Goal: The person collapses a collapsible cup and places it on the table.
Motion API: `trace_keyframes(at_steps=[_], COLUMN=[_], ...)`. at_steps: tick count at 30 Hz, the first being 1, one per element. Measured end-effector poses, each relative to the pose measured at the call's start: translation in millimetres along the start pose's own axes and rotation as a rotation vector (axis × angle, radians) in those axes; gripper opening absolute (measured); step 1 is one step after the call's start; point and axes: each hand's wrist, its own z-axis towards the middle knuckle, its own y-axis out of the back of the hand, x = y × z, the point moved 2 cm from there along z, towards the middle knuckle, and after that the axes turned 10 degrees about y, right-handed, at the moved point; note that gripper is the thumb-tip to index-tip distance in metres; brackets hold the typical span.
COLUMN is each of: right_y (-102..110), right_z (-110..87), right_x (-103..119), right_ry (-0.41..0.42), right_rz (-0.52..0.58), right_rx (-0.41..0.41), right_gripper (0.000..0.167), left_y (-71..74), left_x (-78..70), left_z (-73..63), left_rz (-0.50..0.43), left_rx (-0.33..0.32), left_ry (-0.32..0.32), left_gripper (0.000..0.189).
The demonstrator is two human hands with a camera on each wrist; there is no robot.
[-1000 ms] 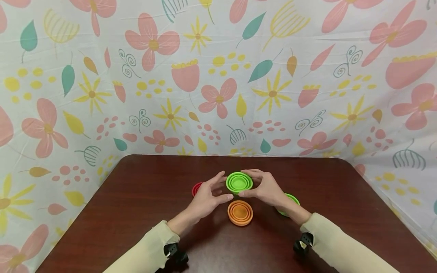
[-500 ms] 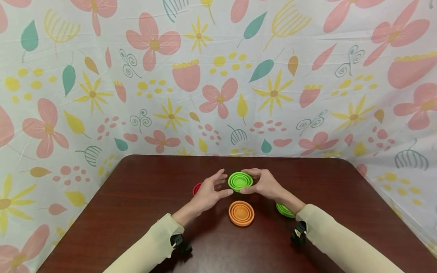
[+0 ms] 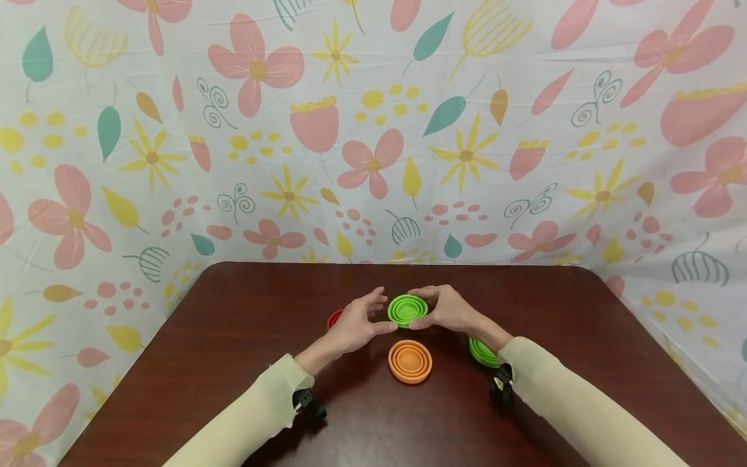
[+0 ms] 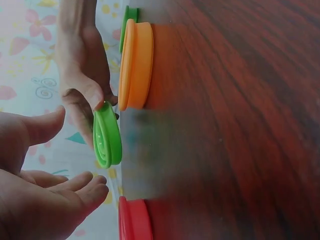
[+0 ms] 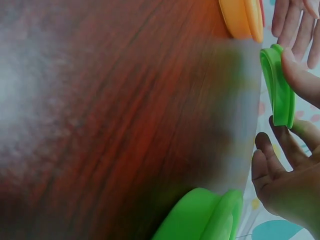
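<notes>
A green collapsible cup [image 3: 407, 311], folded flat into rings, is held by its edge above the table. My right hand [image 3: 452, 310] pinches it between thumb and fingers, as the right wrist view also shows. Just left of the cup is my left hand [image 3: 358, 324], its fingers extended and apart from it. An orange collapsible cup [image 3: 410, 362] lies flat on the table in front of the hands. Behind my left hand a red collapsible cup [image 3: 334, 318] is mostly hidden. A second green collapsible cup [image 3: 483, 353] lies partly covered by my right forearm.
The dark brown wooden table [image 3: 233, 363] has rounded far corners. A flower-printed cloth [image 3: 373, 130] hangs behind it and along both sides. Each wrist carries a small black camera, such as the left wrist camera [image 3: 309, 407].
My left hand has drawn slightly away from the held green cup, widening the gap. My right hand keeps its pinch on the cup. More of the second green cup shows beside my right forearm.
</notes>
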Motion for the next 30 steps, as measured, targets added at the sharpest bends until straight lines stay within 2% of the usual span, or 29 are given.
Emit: trace_keyframes(at_steps=[5, 17, 30], right_y=[0.4, 1.6, 5.8], right_z=[4.8, 11.7, 15.8], right_x=[-2.5, -11.6, -9.5], right_ry=[0.006, 0.011, 0.073], right_rz=[-0.032, -0.102, -0.045], right_rx=[0.025, 0.121, 0.185], right_gripper=[0.07, 0.076, 0.077], left_y=[-1.7, -1.1, -0.3], left_x=[-0.6, 1.4, 0.9], left_z=[1.7, 5.0, 5.4], left_rz=[-0.003, 0.017, 0.021], left_rx=[0.007, 0.014, 0.012], left_ry=[0.006, 0.009, 0.021], left_gripper=[0.085, 0.089, 0.091])
